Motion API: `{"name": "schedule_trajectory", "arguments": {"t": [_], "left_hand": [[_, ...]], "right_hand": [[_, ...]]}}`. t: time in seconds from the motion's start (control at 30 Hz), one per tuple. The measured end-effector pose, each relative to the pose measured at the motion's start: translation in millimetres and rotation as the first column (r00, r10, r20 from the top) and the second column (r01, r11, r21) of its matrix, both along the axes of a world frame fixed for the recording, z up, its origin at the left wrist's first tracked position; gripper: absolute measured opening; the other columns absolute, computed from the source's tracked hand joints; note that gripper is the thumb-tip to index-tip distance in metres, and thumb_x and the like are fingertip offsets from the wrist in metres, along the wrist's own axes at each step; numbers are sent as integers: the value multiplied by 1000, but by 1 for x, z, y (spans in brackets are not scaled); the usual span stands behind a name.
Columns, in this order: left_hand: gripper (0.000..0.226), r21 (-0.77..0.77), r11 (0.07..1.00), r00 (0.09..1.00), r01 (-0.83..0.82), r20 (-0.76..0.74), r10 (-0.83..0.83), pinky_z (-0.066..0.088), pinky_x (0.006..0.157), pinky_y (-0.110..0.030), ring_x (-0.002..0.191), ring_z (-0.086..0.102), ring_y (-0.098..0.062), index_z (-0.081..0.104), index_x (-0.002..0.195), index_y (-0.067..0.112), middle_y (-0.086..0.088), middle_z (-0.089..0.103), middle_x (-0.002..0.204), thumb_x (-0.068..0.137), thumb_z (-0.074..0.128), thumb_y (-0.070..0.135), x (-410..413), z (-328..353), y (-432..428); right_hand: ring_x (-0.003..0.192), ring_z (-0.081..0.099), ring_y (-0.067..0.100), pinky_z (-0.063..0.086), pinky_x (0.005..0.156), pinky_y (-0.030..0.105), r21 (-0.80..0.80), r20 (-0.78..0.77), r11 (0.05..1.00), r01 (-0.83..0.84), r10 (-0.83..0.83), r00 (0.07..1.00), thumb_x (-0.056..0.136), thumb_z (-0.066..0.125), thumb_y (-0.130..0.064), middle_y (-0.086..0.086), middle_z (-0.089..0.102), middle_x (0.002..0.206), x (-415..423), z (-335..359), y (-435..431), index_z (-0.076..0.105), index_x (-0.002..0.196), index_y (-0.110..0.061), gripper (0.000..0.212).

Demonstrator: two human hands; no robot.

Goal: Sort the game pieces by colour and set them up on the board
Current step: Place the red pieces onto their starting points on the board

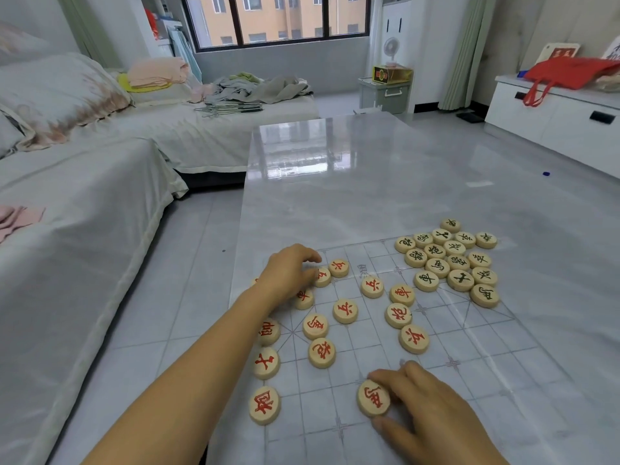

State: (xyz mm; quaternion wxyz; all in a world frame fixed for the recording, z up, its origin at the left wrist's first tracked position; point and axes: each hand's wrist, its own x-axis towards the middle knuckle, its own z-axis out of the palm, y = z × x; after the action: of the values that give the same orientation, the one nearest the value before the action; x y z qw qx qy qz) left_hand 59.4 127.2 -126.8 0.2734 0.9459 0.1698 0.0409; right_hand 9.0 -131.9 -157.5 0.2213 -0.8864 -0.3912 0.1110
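Starting at the left, a white-covered sofa [84, 229] runs alongside a glossy grey low table [335, 169]. On the near end of the table lies the board [486, 364], a thin translucent sheet printed with a faint grid and diagonal crosses.

The left hand [288, 273] sits over the board's far left corner, fingers bent down and close together. Its thumb tip lies against the rim of a small red disc [322, 276], but I cannot tell whether it really grips it. More discs are partly hidden under the palm and wrist.

The red pieces [345, 311] lie spread over the left and middle of the grid. They are pale wooden rounds, face up, each carved with one red Chinese character. Most lie apart from one another, and a loose column of them runs down the sheet's left edge. They are not in straight rows.

Nearer to me, at the bottom middle, the right hand [432, 407] pinches a red chariot piece [373, 402] flat on the sheet. The forefinger is on its far rim, the thumb on its near rim, and the other fingers are curled behind.

Further right and farther off, the black pieces [437, 266] are the same pale wood with dark characters. They are packed rim to rim in one tight cluster at the board's far right.

Beyond them, against the right wall, a red bag [570, 73] slumps on a white drawer cabinet [553, 119].
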Motion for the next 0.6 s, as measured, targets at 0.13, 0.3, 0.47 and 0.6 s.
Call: {"name": "schedule_trajectory", "arguments": {"t": [0.13, 0.3, 0.47, 0.6], "left_hand": [[39, 69, 997, 988, 28, -152, -18, 42, 100, -36, 113, 54, -22, 55, 125, 19, -2, 57, 127, 87, 61, 26, 21, 4, -5], [44, 129, 992, 975, 12, -220, 17, 43, 96, -41, 108, 55, -24, 57, 121, 18, -3, 60, 117, 80, 70, 31, 19, -2, -6], [47, 176, 983, 977, 56, -211, -18, 42, 98, -42, 114, 52, -25, 52, 128, 19, -3, 55, 125, 84, 66, 27, 14, -4, -6], [46, 240, 969, 989, 51, -144, -16, 37, 99, -38, 118, 49, -26, 48, 131, 21, -4, 49, 131, 87, 59, 27, 15, 1, -15]], "right_hand": [[125, 31, -5, 34, 93, 15, 20, -27, 998, 57, -57, 998, 68, 49, -70, -26, 35, 91, 0, 0, 4, 31, 103, -49, 44], [115, 49, 2, 34, 68, 13, 80, 200, 996, -31, 14, 980, 63, 35, -67, -17, 46, 103, -1, -9, 1, 34, 124, -51, 63], [90, 65, -2, 18, 49, 0, 185, 198, 982, 48, -85, 977, 55, 44, -63, -27, 48, 69, -4, -15, 2, 45, 91, -46, 40], [123, 38, -3, 32, 81, 13, 235, 35, 967, 93, -104, 994, 50, 34, -75, -28, 34, 79, -2, -14, -1, 40, 101, -47, 58]]}}
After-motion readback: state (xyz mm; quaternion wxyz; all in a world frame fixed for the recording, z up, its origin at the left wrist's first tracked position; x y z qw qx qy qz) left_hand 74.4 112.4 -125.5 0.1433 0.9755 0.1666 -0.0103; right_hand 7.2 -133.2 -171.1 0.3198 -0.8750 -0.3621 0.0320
